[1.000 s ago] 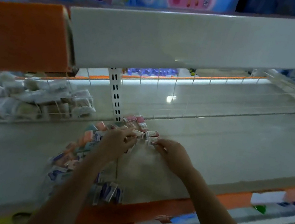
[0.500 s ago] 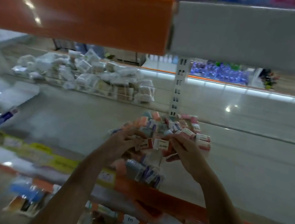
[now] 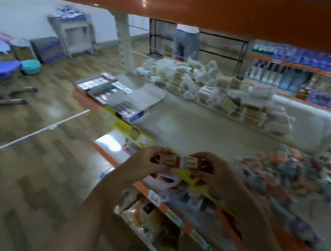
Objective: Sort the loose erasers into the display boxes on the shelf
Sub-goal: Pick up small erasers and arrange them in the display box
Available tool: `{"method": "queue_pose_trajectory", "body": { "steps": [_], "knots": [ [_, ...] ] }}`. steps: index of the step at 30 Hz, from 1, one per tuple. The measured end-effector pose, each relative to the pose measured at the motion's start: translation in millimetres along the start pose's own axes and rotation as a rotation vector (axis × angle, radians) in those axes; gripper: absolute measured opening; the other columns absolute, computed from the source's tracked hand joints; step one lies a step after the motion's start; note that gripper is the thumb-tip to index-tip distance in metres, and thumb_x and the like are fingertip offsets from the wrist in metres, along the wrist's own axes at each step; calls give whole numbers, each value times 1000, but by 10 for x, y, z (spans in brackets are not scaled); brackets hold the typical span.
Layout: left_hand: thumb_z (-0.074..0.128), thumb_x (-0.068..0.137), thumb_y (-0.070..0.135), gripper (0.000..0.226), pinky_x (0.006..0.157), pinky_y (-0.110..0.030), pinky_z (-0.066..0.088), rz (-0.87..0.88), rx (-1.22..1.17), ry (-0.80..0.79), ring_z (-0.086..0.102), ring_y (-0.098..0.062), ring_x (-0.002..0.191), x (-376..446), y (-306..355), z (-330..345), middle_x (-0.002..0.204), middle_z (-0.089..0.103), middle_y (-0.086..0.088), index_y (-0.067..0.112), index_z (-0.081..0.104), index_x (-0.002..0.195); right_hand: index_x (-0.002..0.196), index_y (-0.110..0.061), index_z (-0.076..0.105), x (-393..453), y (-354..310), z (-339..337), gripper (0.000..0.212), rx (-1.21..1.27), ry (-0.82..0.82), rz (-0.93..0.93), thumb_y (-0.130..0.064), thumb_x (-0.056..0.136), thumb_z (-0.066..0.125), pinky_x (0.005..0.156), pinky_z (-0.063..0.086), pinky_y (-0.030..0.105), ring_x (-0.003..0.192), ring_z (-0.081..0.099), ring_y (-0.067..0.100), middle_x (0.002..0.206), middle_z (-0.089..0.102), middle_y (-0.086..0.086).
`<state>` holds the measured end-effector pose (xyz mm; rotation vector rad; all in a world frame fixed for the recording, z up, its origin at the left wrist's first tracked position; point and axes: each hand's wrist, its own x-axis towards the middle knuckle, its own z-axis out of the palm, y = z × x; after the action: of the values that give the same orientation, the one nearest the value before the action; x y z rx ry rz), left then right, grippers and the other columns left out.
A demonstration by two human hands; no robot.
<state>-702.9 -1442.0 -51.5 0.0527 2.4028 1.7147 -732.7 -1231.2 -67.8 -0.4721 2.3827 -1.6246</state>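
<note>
left hand [image 3: 146, 163], right hand [image 3: 215, 174], each pinching erasers [image 3: 178, 161]

Bare shelf [image 3: 193, 128] stretch open between display boxes [image 3: 119, 95] and loose eraser pile [image 3: 297, 175], wrapped packs [image 3: 216, 92] behind

Single head-worn wide-angle view, looking forward and down along the shelf [image 3: 193, 128] toward its left end. Close over both hands, left hand [image 3: 144, 166] and right hand [image 3: 215, 176], raised at centre frame. Tilted, with aisle floor [image 3: 20, 166] filling the left half and shelving the right. Blurred toward the edges.
</note>
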Motion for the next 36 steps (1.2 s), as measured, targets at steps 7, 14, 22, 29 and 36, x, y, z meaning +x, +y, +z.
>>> {"method": "queue_pose_trajectory", "body": {
  "steps": [7, 14, 22, 29, 36],
  "knots": [
    [72, 78, 10, 33, 56, -12, 41, 45, 171, 106, 58, -2, 72, -122, -377, -1139, 94, 65, 5, 29, 64, 103, 99, -27, 55, 564, -467, 992, 29, -99, 11, -51, -9, 81, 69, 53, 43, 5, 65, 59, 3, 80, 61, -14],
    [73, 79, 11, 29, 64, -8, 41, 80, 257, 209, 55, -1, 71, 60, -702, -1974, 87, 62, 14, 34, 62, 94, 102, -21, 56, 1277, -785, 1632, 32, -110, -29, -137, 0, 81, 67, 51, 39, 1, 59, 57, -7, 83, 60, -10],
    [74, 78, 16, 29, 74, -17, 48, 138, 277, 267, 56, 1, 76, 825, -866, -3062, 96, 65, 11, 34, 64, 99, 98, -20, 58, 2584, -1038, 1991, 34, -109, -42, -219, 4, 77, 65, 62, 55, 29, 80, 61, 18, 91, 62, 2],
    [74, 77, 8, 38, 71, -16, 44, 191, 337, 270, 53, -1, 74, 1741, -838, -3733, 90, 58, 14, 40, 58, 91, 102, -15, 54, 3573, -1273, 2007, 31, -126, -25, -173, 2, 78, 63, 58, 50, 21, 73, 58, 12, 86, 60, -3],
    [73, 73, 29, 32, 71, -24, 46, 270, 423, 217, 55, 2, 79, 2452, -1071, -4240, 90, 59, 19, 47, 55, 93, 101, -24, 51, 4278, -1289, 2163, 29, -345, -14, -104, -9, 80, 65, 74, 48, 23, 86, 57, 8, 92, 58, -10]
  ]
}}
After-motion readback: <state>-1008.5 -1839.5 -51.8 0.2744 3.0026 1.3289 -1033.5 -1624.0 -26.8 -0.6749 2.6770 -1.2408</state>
